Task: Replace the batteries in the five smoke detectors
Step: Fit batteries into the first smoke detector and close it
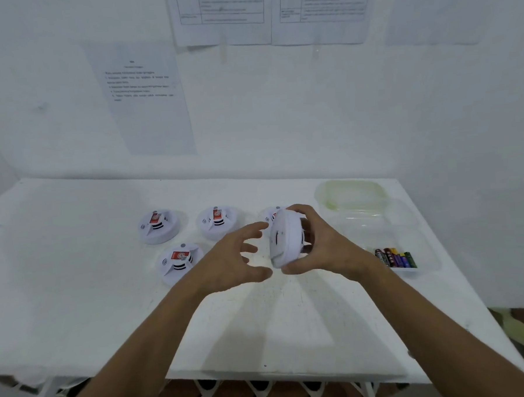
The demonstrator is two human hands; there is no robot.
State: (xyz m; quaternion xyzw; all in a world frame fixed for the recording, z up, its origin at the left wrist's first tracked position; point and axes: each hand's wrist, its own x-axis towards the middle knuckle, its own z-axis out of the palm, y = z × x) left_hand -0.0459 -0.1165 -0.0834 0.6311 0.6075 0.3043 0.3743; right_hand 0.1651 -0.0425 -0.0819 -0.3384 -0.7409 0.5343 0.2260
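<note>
Smoke detector [284, 238] is gripped on edge by the right hand [323, 240], left hand [236, 257] released nearby, so its back probably gets twisted off next.

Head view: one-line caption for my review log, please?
Right hand holds a round white plastic smoke detector on edge above the white table; open left hand reaches toward it.

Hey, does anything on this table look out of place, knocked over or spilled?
Nothing spilled or damaged. One detector is tilted on edge only because the right hand holds it; the others sit flat on the table, and the batteries lie together in the clear tray.
</note>
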